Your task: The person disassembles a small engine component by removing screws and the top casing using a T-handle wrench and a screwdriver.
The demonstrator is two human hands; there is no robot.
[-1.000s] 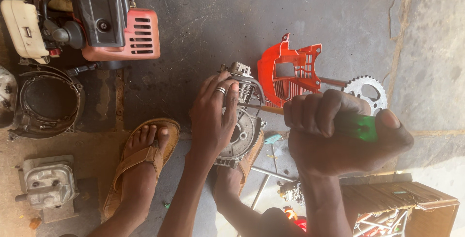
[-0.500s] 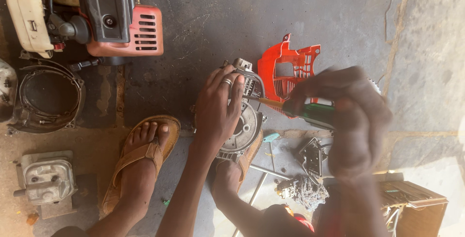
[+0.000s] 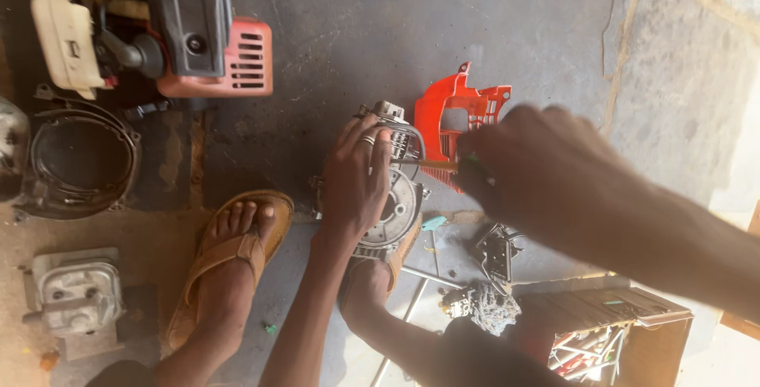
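Left hand [image 3: 358, 173] steadies engine [image 3: 392, 197] (right hand [image 3: 538, 173] drives screwdriver [image 3: 435, 164]).

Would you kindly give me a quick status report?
Left hand pressing down on engine block. Right hand gripping screwdriver, tip at block. Orange cover close behind.

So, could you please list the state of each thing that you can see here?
Left hand: flat on the engine block, ring on one finger.
Engine block: stripped, on the floor, propped on a foot.
Right hand: closed on a screwdriver.
Screwdriver: tip at the block.
Red cover: off, lying beside the block.
Red engine: assembled.
Wooden box: open, tools inside.
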